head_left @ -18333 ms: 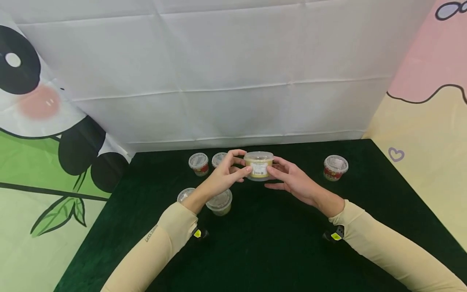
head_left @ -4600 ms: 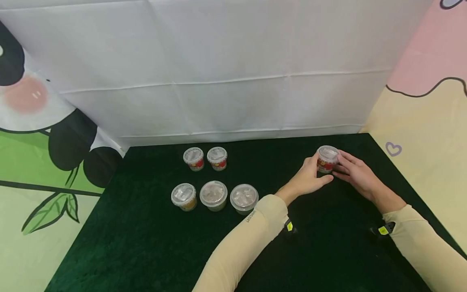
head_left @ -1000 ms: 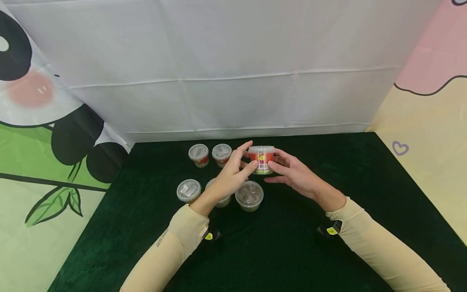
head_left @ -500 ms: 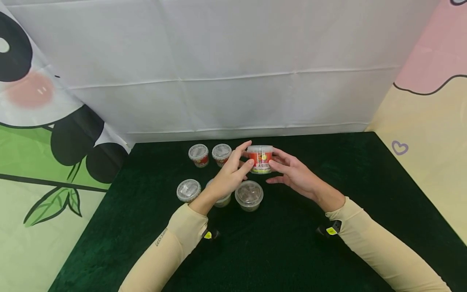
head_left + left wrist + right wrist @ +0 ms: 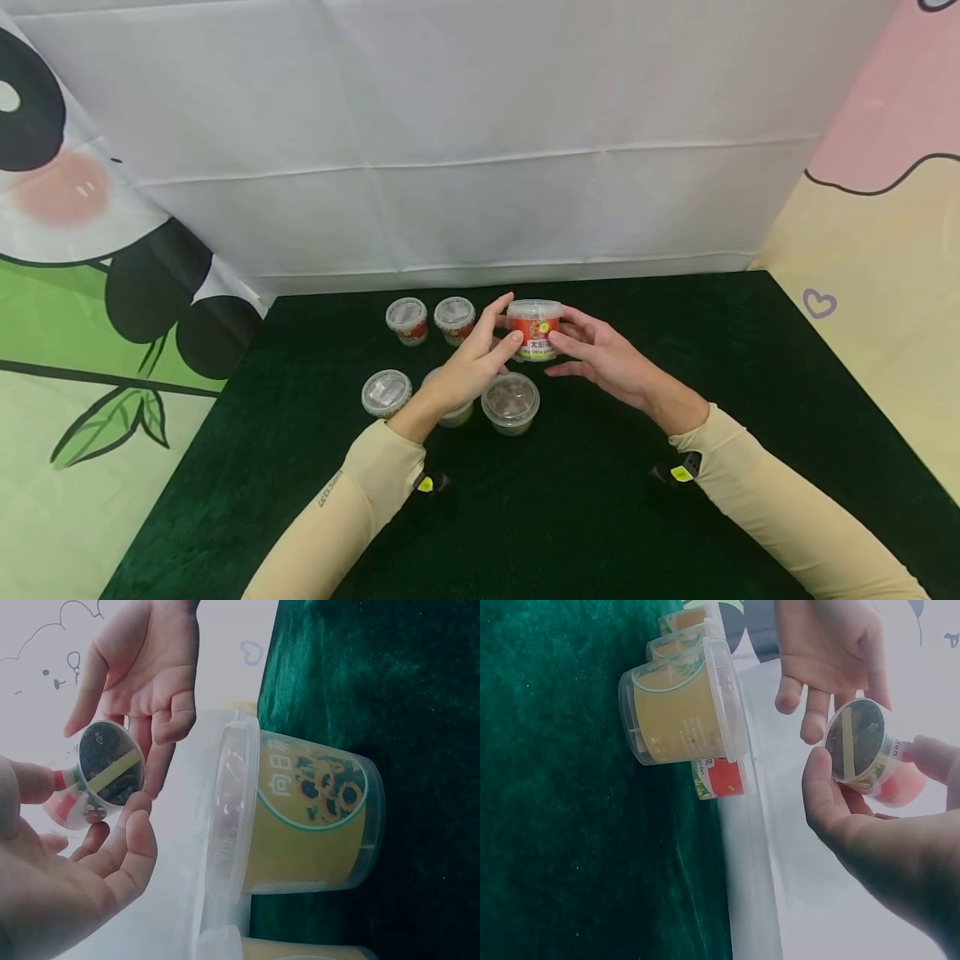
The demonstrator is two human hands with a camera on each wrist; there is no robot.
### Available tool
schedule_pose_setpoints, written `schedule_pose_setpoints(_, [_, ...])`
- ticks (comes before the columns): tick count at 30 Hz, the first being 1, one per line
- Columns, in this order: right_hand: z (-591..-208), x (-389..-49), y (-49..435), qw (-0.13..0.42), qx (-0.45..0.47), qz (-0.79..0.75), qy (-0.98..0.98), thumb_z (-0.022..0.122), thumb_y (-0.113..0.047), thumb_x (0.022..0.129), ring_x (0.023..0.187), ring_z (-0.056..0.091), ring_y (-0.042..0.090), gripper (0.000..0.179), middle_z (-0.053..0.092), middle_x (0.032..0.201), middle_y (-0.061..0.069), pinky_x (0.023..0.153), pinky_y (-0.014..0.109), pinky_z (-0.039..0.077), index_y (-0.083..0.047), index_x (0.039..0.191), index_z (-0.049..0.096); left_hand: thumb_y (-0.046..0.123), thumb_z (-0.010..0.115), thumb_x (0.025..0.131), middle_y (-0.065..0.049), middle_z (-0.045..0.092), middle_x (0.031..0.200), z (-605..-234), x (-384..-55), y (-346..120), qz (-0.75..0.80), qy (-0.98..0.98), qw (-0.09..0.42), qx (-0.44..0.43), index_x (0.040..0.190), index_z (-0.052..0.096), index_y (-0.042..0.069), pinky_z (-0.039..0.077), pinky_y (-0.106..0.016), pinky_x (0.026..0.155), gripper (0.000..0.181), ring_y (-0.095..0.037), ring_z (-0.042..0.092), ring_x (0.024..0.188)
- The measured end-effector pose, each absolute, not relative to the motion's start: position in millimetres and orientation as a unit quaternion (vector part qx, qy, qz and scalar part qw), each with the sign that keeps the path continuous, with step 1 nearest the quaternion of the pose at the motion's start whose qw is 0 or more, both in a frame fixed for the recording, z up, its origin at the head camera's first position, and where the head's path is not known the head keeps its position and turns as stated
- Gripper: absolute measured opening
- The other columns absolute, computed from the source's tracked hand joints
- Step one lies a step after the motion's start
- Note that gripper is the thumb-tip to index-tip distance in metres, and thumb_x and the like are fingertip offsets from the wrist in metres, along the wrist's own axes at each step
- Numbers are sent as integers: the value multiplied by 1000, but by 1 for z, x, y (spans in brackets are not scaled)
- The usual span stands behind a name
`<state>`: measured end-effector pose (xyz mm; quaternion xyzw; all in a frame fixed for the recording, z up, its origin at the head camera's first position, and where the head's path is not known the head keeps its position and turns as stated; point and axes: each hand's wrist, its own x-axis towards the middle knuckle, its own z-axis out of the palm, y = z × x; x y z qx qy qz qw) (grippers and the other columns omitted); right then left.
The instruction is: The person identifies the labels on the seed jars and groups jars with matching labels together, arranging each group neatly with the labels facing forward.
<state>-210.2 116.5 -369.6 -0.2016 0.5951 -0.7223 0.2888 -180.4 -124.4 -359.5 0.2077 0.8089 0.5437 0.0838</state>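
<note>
In the head view, a small lidded plastic tub with a red label [image 5: 535, 328] is held up over the table. My left hand [image 5: 471, 367] grips its left side between thumb and fingers. From the other side my right hand [image 5: 611, 364] holds it the same way, thumb on the front. The tub's dark base [image 5: 112, 763] with a pale yellow strip shows in the left wrist view. Just below the hands stands a yellow-labelled tub [image 5: 512, 406] with a clear lid. My left forearm partly covers another lidded tub [image 5: 457, 414] beside it.
Two smaller red-labelled tubs [image 5: 407, 322] stand in the back row, the right one partly behind my left hand. Another lidded tub [image 5: 386, 392] ends the front row at left. The dark green cloth [image 5: 570, 517] covers the table, and a white curtain [image 5: 480, 200] hangs behind.
The red-labelled tub has come from the table's right side to the middle and turned slightly in both hands. The yellow-labelled tub held earliest now stands at the front row's right end.
</note>
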Motion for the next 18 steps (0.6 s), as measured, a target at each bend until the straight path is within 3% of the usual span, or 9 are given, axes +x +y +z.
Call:
schedule_pose_setpoints(14, [-368,-214,118,287,-198,-708,614,48,-28,109,132,46,34,60,40,149,18,106,52,45,-12,161,22,30,40,111,-19,38,143,-355,-187,-130,524,815,112,218,162,8,19,54,-48,86,62,-33,61,108])
schedule_pose_setpoints(18, [-364,-219,115,281,-197,-702,624,45,-38,109,134,44,35,63,39,151,17,108,53,42,-13,161,21,28,42,111,-18,42,142,-351,-197,-135,506,824,110,230,163,11,17,54,-49,86,62,-29,63,105])
